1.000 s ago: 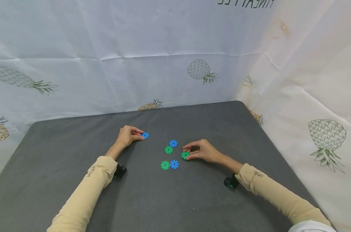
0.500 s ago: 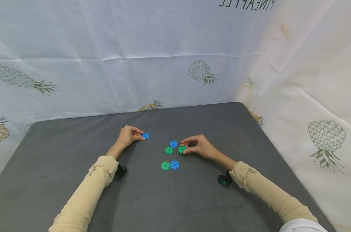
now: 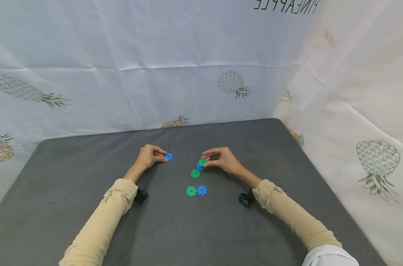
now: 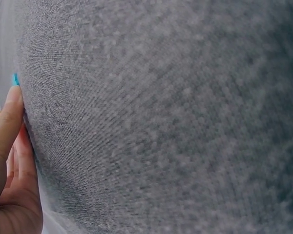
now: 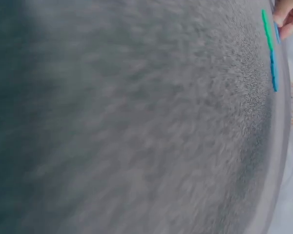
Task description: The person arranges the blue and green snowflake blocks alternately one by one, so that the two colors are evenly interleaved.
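White cloth (image 3: 155,37) printed with pineapples (image 3: 230,82) is hung behind and to the right of a worktop (image 3: 254,236) covered in dark grey fabric, and lettering (image 3: 286,5) is seen at the upper edge (its letters run from right to left). Six slotted discs are counted, three blue and three green. One blue disc (image 3: 168,156) is held by the left hand (image 3: 147,156), its edge pinched between thumb and fingers; whether it is lifted off the worktop cannot be told. One green disc (image 3: 203,162) is held by the right hand (image 3: 224,159), the thumb and fingers drawn close upon it. By this disc, part of a second blue disc (image 3: 199,168) is hidden in the head view. A second green disc (image 3: 195,173) is placed just beside that blue one, on the side nearer the person. Closer still, the third green disc (image 3: 191,191) and the third blue disc (image 3: 202,190) are laid side by side, edges touching. In the left wrist view, only a sliver of blue is shown beyond the thumb. Beige sleeves (image 3: 100,218) are worn, and a black device is strapped at the left wrist (image 3: 141,195) and another at the right (image 3: 247,199).
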`<state>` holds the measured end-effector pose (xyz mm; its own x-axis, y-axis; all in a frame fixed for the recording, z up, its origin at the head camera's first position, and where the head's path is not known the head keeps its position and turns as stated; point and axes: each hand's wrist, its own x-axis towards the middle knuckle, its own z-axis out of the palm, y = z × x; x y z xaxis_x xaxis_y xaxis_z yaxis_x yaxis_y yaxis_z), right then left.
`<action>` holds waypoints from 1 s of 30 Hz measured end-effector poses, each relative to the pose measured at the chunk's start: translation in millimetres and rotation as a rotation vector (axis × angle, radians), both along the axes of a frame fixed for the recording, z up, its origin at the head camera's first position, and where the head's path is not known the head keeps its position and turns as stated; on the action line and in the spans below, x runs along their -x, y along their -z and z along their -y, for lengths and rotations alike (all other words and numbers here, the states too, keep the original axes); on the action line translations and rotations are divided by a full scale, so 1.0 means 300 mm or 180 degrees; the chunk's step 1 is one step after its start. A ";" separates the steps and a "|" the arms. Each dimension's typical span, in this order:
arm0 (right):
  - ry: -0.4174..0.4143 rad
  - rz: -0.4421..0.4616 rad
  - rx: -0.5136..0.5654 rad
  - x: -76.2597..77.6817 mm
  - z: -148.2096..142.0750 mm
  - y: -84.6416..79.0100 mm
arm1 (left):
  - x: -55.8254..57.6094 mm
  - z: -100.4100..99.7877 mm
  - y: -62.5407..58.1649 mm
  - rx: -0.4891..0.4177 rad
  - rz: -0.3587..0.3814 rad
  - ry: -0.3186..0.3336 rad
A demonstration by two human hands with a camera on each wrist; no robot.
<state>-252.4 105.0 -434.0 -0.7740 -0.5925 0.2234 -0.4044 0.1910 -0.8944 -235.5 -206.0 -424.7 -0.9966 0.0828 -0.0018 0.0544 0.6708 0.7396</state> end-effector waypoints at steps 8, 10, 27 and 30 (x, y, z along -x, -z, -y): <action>0.0108 0.0133 0.0047 0.050 0.029 0.007 | -0.001 -0.012 -0.009 -0.0013 0.0086 -0.0001; 0.0119 0.0148 0.0056 0.060 0.036 0.005 | -0.002 -0.012 -0.012 -0.0002 0.0083 -0.0001; 0.0141 0.0288 0.0063 0.111 0.115 0.025 | 0.006 -0.003 -0.012 -0.0050 0.0151 -0.0008; 0.0169 0.0328 0.0090 0.119 0.127 0.028 | 0.009 -0.002 -0.011 -0.0053 0.0142 0.0006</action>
<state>-288.2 67.0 -442.4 -0.8239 -0.5446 0.1571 -0.3001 0.1840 -0.9360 -238.1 -205.3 -421.4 -0.9954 0.0849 -0.0449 0.0222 0.6584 0.7524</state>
